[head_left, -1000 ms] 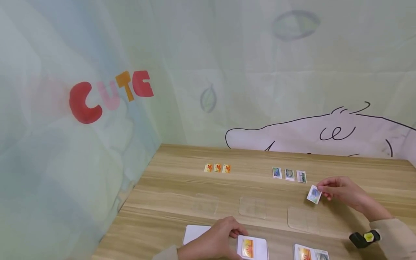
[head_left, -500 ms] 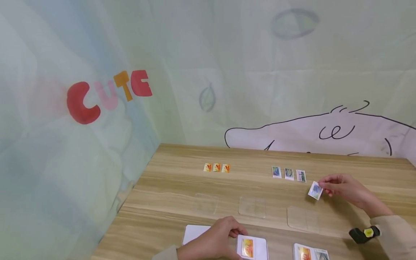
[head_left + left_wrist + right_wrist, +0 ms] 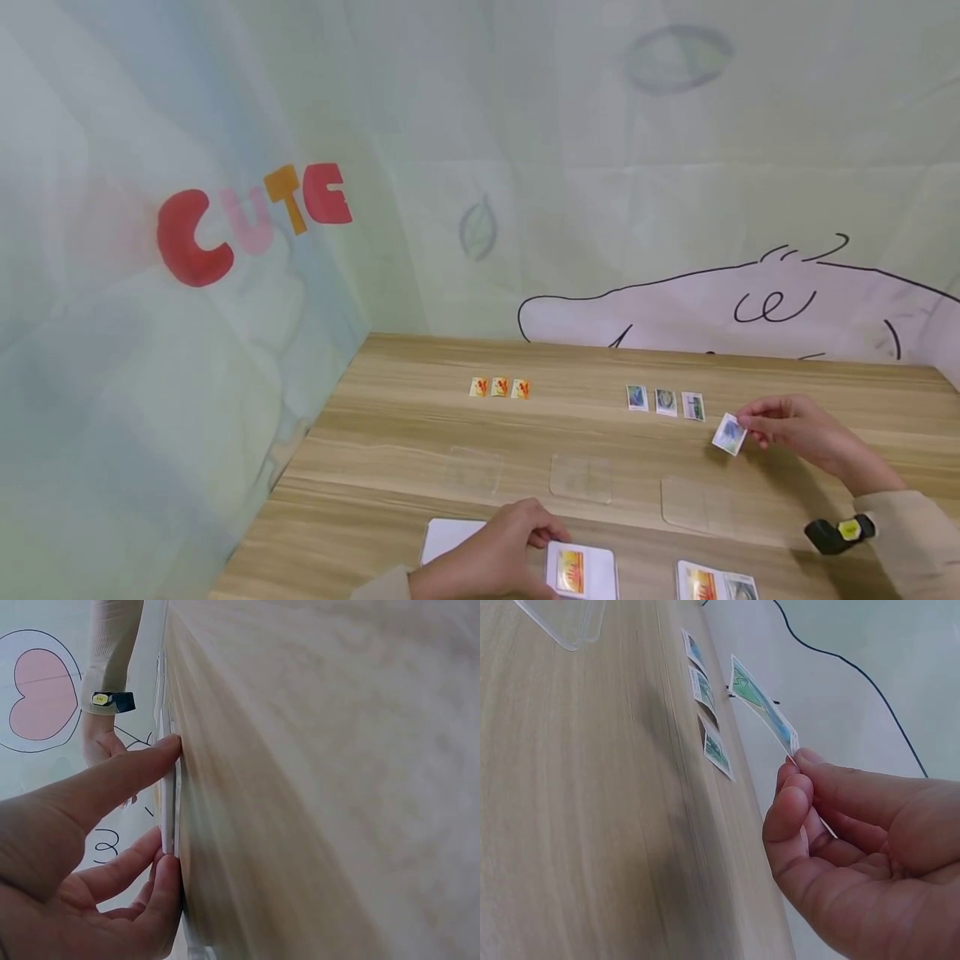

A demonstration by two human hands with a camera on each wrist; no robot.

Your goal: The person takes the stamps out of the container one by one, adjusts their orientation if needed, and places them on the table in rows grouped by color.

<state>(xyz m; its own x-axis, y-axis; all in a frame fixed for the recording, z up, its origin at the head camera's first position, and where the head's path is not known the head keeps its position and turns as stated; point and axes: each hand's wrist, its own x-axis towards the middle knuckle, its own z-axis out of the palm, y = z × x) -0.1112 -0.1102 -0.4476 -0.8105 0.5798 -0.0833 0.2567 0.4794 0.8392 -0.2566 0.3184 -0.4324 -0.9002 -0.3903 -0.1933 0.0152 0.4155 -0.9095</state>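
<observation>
My right hand [image 3: 795,429] pinches a small blue and green postage stamp [image 3: 730,435] by one corner between thumb and fingers. In the right wrist view the stamp [image 3: 761,705] is tilted and raised above the tabletop. My left hand [image 3: 502,546] holds a white rectangular card [image 3: 600,575] by its edges, thumb on one side and fingers on the other. An orange-red stamp [image 3: 571,572] lies on that card's left half. Seen edge-on in the left wrist view, the card [image 3: 169,802] looks like a thin slab between thumb and fingertips.
Three blue-green stamps [image 3: 666,402] and three orange stamps [image 3: 500,387] lie in rows at the back of the wooden table [image 3: 360,433]. Clear plastic pieces [image 3: 581,479] lie mid-table. Another white card [image 3: 450,537] is at left; a card with two stamps [image 3: 716,583] is at right.
My right hand has moved slightly back, away from the front edge, carrying the pinched stamp with it. My left hand keeps its place at the white card.
</observation>
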